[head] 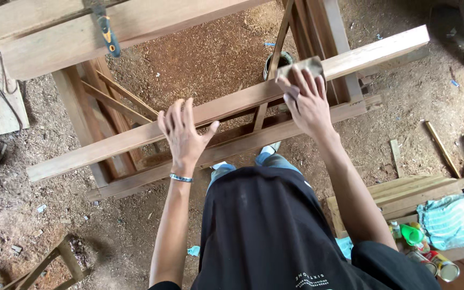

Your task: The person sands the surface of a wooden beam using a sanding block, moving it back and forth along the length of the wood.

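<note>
Sandpaper (303,66) under right hand (307,102) on rail (135,137); left hand (183,134) beside.

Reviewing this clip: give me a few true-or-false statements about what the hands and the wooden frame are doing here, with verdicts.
1. The right hand presses a sheet of sandpaper on the top rail of the wooden frame. True.
2. The left hand grips a hammer. False: it is empty, fingers spread, over the rail.
3. A wristband sits on the left wrist. True.
4. The floor is clean tile. False: it is dirt strewn with sawdust.
5. A striped cloth lies on planks at the right. True.
</note>
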